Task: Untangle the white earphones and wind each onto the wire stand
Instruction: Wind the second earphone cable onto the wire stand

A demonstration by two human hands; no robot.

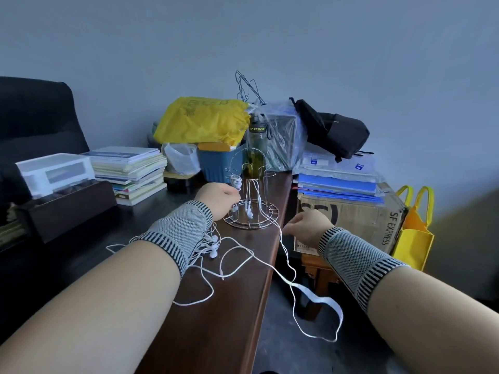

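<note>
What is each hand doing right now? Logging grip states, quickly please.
Left hand: fingers curled at the wire stand, gripping a white earphone cable.
Right hand: pinching another white cable near the table edge.

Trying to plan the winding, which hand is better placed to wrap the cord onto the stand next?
Probably the left hand: it is already at the wire stand, fingers on a cord there. The right hand sits off the table edge, feeding cord.

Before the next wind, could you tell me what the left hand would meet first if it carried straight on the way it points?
Most likely the wire stand: the left hand points right and away at its near uprights, where white earphones already hang. Depth is unclear from this single view.
</note>
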